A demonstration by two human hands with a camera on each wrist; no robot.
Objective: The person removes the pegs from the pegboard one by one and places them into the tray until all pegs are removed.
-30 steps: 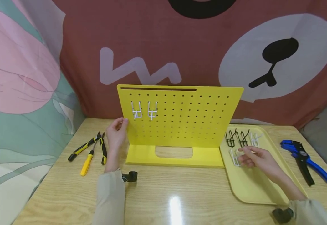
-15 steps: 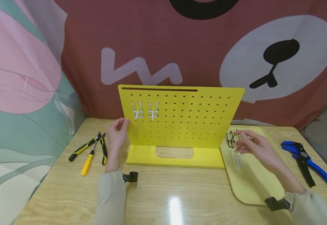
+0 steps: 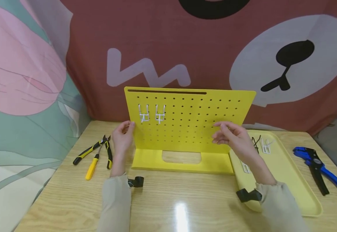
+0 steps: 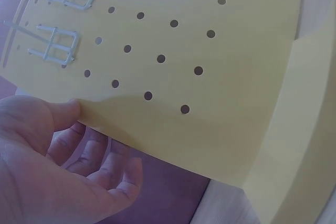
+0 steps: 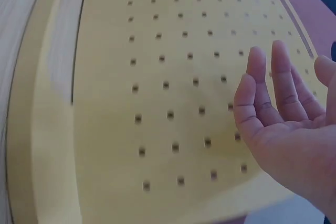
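- Head view: the right hand (image 3: 235,138) has just been brought from over the yellow tray (image 3: 296,180) to the right part of the yellow pegboard (image 3: 187,110), so more of the tray's contents is uncovered. A black wire hook (image 3: 256,141) is partly hidden by the arm; an upper white wire hook (image 3: 266,147) and a lower white wire hook (image 3: 246,167) can be seen in the tray. Whether another hook lies behind the hand cannot be told.
- Head view, left side: two hung wire hooks (image 3: 144,114) are left as they were, near the board's upper left corner. By this shift, the hanging work is judged to be no further along; only the right hand's place is changed.
- Left wrist view: the board's side edge is pinched by the left hand (image 4: 63,156), with the thumb laid on the front face and the fingers loosely bent beyond the edge. The board is judged to be steadied this way.
- Right wrist view: the right hand's fingers are spread apart and relaxed, the palm is bare, and no held hook can be made out.
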